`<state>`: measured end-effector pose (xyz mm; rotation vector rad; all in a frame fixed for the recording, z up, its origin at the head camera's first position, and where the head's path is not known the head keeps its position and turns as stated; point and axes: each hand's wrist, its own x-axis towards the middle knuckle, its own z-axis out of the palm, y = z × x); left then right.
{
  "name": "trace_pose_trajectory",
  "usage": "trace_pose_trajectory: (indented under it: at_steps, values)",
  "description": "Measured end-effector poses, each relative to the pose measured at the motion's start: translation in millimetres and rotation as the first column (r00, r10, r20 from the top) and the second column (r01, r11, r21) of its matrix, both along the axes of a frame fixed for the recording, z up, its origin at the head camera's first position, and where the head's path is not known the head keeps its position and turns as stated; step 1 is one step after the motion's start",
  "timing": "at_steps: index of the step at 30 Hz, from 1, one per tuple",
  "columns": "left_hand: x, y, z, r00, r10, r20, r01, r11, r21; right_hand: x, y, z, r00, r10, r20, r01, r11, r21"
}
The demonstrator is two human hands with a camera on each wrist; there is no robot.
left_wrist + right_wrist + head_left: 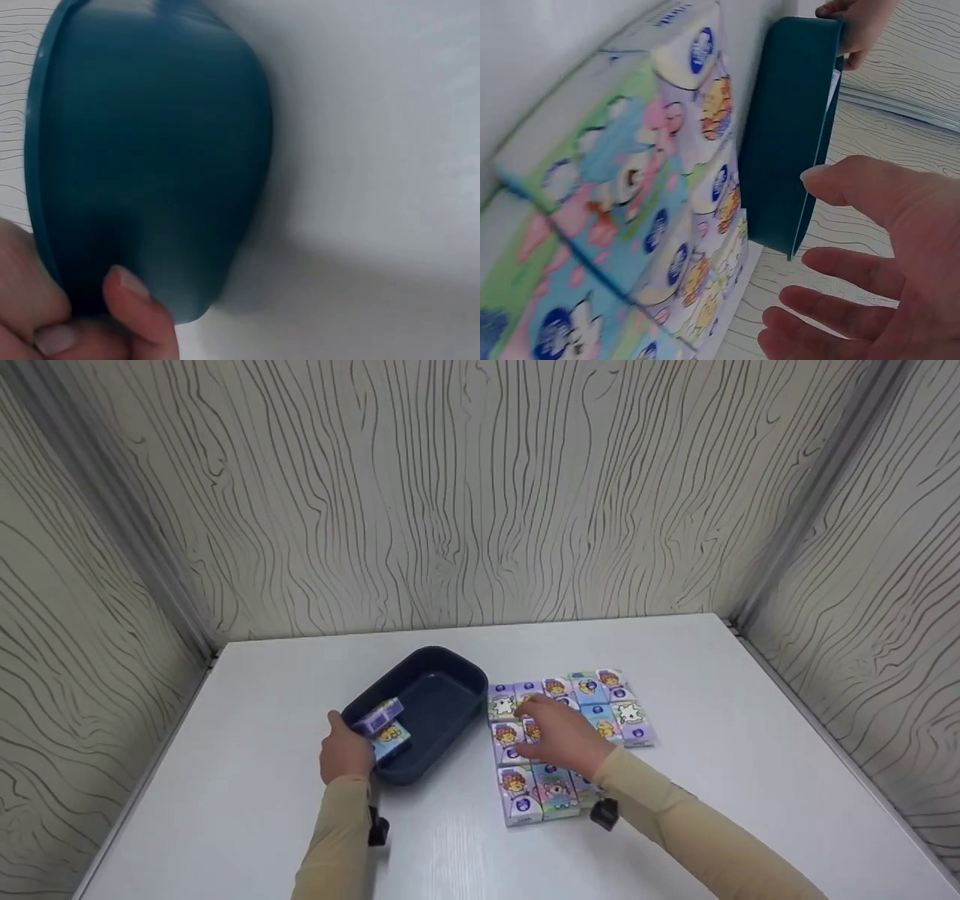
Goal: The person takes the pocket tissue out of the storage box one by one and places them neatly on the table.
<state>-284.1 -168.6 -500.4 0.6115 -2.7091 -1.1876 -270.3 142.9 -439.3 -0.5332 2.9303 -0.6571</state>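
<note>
A dark blue plastic bin (pixel 442 705) stands on the table, left of the middle. My left hand (pixel 346 751) grips its near-left rim, fingers bent around the wall in the left wrist view. Two small cartoon-printed packs, like pocket tissues, lie in the bin's near-left end: a purple pack (pixel 381 715) leans over a blue-and-yellow pack (pixel 390 739). To the right, several similar packs (pixel 517 791) lie side by side in rows. Over these hovers my right hand (pixel 564 735), its thumb and fingers spread with nothing between them; it hides some packs of the middle rows.
The white table (pixel 247 750) ends at a wood-grain patterned back panel (pixel 450 510), with matching panels on both sides. The bin's right wall stands close beside the nearest rows of packs. Both wrists carry small black devices.
</note>
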Motion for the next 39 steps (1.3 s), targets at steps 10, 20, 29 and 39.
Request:
trace_pose_trajectory:
  at_steps: [10,20,29,39]
  values:
    - [2.4,0.9,-2.8,1.0,0.011,0.025,-0.01,1.0,-0.019,-36.9,-79.8,-2.0,0.963,0.258,-0.072,-0.255,0.966,0.043]
    - [-1.0,1.2,-9.1,1.0,0.008,0.009,-0.008,1.0,-0.018,-56.8,-129.9,-4.1,0.944,0.323,-0.063,-0.313,0.941,0.131]
    - [-1.8,-1.4,-1.2,1.0,-0.001,0.024,0.002,1.0,-0.01,-62.3,-159.8,-18.7,0.883,0.452,-0.128,-0.41,0.874,0.259]
    - [-2.6,-2.3,1.2,1.0,-0.008,0.024,0.008,1.0,-0.009,-54.8,-181.5,-22.8,0.875,0.457,-0.156,-0.369,0.842,0.394]
